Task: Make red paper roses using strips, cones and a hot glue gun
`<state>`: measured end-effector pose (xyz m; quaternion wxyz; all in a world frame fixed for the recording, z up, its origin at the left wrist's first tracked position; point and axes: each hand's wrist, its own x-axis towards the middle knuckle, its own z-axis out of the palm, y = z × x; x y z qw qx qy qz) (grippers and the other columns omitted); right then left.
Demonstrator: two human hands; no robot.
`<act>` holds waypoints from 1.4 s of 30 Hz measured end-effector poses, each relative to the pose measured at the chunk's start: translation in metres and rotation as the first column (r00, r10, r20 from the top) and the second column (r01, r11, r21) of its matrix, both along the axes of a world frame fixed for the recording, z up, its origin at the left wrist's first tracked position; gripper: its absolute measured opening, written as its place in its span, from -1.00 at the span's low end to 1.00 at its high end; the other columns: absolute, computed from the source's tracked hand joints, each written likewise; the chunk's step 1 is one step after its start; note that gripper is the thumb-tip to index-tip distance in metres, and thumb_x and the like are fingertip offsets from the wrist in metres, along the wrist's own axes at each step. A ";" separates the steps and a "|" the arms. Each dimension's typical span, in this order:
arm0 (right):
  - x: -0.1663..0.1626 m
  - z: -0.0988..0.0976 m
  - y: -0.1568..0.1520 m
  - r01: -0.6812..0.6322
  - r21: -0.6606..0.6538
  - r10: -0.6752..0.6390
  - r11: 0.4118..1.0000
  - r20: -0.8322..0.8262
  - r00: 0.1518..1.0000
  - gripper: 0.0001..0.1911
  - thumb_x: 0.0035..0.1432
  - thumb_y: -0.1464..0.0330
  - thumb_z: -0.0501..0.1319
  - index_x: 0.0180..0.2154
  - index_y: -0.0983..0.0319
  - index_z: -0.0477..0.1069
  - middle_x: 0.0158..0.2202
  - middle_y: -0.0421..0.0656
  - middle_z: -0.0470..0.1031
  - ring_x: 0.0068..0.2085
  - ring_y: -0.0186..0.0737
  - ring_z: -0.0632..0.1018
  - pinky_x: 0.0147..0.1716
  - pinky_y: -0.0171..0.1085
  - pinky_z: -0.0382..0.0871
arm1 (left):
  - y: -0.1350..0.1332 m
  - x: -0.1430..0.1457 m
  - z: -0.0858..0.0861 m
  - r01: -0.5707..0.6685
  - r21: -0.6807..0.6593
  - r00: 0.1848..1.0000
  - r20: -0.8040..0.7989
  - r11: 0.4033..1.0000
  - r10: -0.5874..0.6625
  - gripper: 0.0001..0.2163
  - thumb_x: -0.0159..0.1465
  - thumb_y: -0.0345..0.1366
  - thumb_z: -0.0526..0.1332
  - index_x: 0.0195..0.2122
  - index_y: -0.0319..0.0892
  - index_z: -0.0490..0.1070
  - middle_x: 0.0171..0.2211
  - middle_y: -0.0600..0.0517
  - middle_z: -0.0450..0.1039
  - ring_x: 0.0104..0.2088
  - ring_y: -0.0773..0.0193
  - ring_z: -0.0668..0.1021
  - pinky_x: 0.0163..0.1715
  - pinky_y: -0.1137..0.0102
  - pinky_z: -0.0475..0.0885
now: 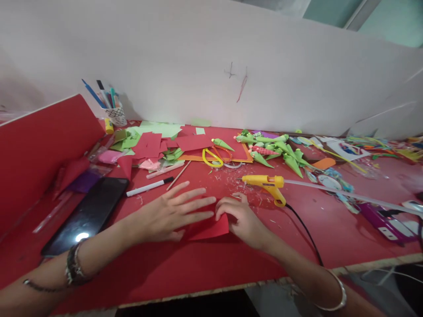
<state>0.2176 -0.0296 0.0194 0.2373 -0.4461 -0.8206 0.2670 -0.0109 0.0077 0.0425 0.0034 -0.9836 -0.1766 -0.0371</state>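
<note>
Hands on red paper (211, 228): my left hand (172, 213) lies flat, fingers spread; my right hand (243, 220) pinches its edge, beside glue gun (267, 184).

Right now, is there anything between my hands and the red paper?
No. Both hands are already on the red paper: the left hand lies flat on its left part, and the right hand presses its right edge.

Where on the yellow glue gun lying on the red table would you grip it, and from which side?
Grip the glue gun by its handle, coming from the near side: it lies flat, handle pointing toward the person, close to the right hand.
</note>
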 end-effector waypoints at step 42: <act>0.000 -0.027 -0.010 0.245 0.096 -0.263 0.965 0.392 0.882 -0.74 0.15 0.33 0.04 -0.56 0.23 0.24 -0.53 -0.21 0.31 -0.46 -0.32 0.35 -0.45 -0.34 0.15 | -0.029 0.015 -0.048 -0.487 -0.294 0.837 0.111 0.823 0.535 -0.75 0.22 -0.28 0.02 -0.57 -0.22 0.30 -0.44 0.05 0.30 -0.46 0.35 0.37 -0.46 0.43 0.24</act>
